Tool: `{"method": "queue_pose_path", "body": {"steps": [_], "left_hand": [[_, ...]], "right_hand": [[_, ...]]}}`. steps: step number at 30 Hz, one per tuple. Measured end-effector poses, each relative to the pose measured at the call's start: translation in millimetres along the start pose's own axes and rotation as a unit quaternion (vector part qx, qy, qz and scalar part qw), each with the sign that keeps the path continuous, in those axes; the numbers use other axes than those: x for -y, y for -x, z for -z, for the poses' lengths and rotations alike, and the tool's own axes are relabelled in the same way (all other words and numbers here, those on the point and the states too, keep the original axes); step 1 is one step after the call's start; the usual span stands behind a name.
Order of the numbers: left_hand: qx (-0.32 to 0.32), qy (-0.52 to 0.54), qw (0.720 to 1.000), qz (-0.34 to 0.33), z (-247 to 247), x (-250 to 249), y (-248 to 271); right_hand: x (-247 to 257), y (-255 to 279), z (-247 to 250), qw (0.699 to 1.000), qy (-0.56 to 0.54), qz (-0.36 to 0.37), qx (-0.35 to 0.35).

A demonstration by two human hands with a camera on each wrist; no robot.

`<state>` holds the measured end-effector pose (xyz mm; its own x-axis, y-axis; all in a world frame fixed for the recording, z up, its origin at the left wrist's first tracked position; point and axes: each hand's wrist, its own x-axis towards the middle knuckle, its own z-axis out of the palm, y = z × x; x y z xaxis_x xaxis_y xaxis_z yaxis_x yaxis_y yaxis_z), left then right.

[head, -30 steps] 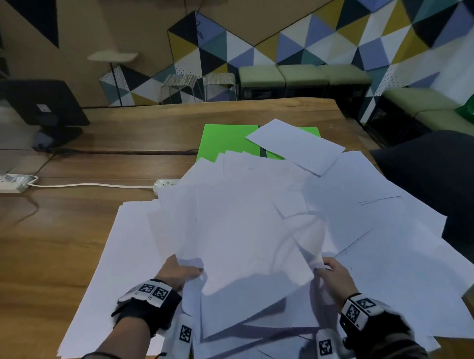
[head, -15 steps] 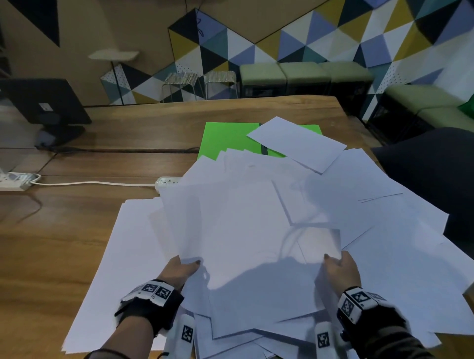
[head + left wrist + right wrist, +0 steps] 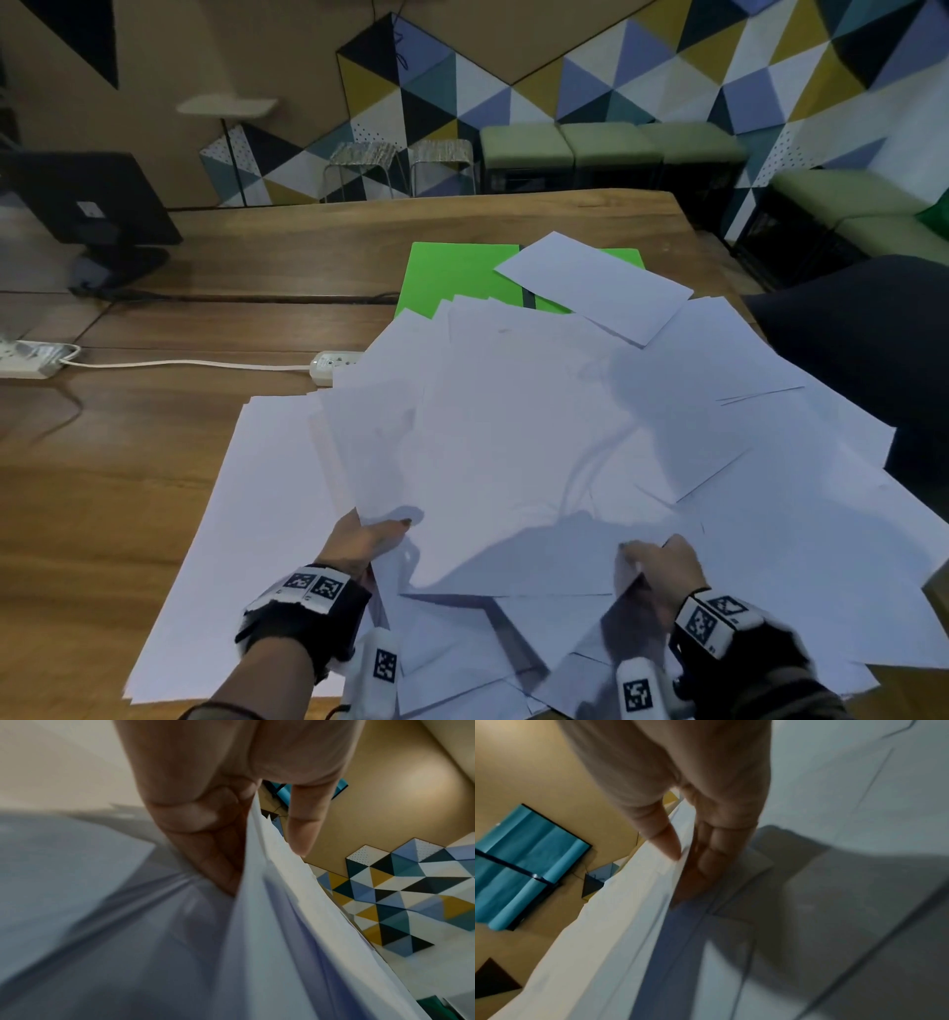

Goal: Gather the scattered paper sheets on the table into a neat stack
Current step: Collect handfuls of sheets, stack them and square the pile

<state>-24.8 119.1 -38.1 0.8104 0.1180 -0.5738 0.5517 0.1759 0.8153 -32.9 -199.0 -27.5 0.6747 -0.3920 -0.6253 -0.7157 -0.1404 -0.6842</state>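
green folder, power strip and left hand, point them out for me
green folder (image 3: pixel 452 277), head view, on its bare left half
power strip (image 3: pixel 334 362), head view, on its visible white end beside the papers
left hand (image 3: pixel 359 545), head view, on the back of the hand

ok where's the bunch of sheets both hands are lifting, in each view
Head: the lifted bunch of sheets fills the lower centre, between both hands.
Left wrist: its edge runs down the centre-right, pinched.
Right wrist: its edge crosses diagonally, lower left to centre.
Shared landmark: the triangle-patterned wall, clearest in the left wrist view.
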Motion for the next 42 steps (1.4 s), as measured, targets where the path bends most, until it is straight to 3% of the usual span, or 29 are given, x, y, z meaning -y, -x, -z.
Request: {"method": "queue_pose_path", "body": {"steps": [3, 7, 9, 15, 19, 22, 27, 32, 36, 38, 42], "left_hand": [[-0.025, -0.016, 0.999, -0.027, -4, 1, -1], [-0.045, -0.076, 0.996, -0.025, -2, 2, -9], [-0.038, -0.107, 0.993, -0.021, -1, -1, -11], [0.016, -0.151, 0.988, -0.04, -1, -5, -2], [0.059, -0.114, 0.992, -0.016, -6, -8, 1], [0.064, -0.092, 0.994, 0.011, -9, -15, 0], [0.085, -0.151, 0.984, 0.033, -27, -17, 0], [0.073, -0.167, 0.983, -0.006, -24, -16, -5], [0.094, -0.16, 0.983, -0.013, -24, -18, -4], [0.096, -0.167, 0.981, -0.01, -26, -19, -4], [0.034, -0.142, 0.988, 0.048, -28, -22, -8]], "right_hand": [[-1, 9, -2, 0.998, 0.038, 0.002, 0.045], [14, -2, 17, 0.978, 0.154, 0.12, -0.074], [25, -14, 21, 0.967, 0.184, 0.15, -0.095], [48, -49, 7, 0.956, 0.249, 0.153, -0.025], [55, -40, -1, 0.951, 0.242, 0.191, -0.023], [57, -41, -8, 0.938, 0.268, 0.219, 0.028], [51, -28, -29, 0.95, 0.208, 0.206, 0.105], [52, -24, -29, 0.984, 0.027, 0.128, 0.124], [45, -24, -25, 0.964, 0.133, 0.21, 0.093], [46, -25, -19, 0.96, 0.163, 0.217, 0.069], [56, -19, -4, 0.95, 0.206, 0.208, 0.105]]}}
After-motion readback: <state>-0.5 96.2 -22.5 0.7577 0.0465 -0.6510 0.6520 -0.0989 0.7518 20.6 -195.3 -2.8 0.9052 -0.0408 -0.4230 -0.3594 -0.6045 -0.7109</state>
